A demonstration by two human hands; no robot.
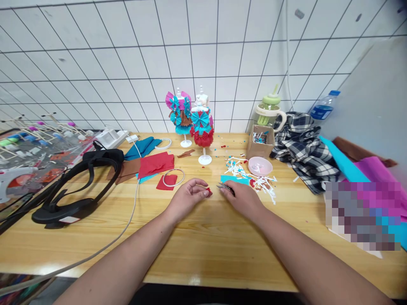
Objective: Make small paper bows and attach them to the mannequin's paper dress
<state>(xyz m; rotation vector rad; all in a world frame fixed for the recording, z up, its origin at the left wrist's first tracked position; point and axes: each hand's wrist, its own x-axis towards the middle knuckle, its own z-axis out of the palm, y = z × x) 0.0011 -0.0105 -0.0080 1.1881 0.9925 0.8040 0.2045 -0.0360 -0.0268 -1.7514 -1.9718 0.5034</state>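
— Where is the red piece you're handling?
— The small, crumpled red scrap (209, 192) is pinched between the thumb and fingers of your left hand (190, 195), midway between the near and far edges of the pale wooden worktop (203, 241). It may be crepe paper; it's too small here to be sure.
— And your right hand (244, 197)?
— Your fingers are closed around the small, dark-handled metal scissors (229, 189), blades pointing towards the scrap but apart from it. Both your forearms reach in from the near edge, hands low and angled inward.
— How much looks finished?
— Towards the far edge, two small white dress forms (202, 127) on round stands already wear ruffled pieces in turquoise, red, magenta and brown. Your scrap is on neither. Unpleated, to your left, lies the flat red sheet (157, 164); beside your right hand lie the turquoise strip (242, 179) and loose white slivers (237, 169), near the shallow pale pink bowl (260, 173).
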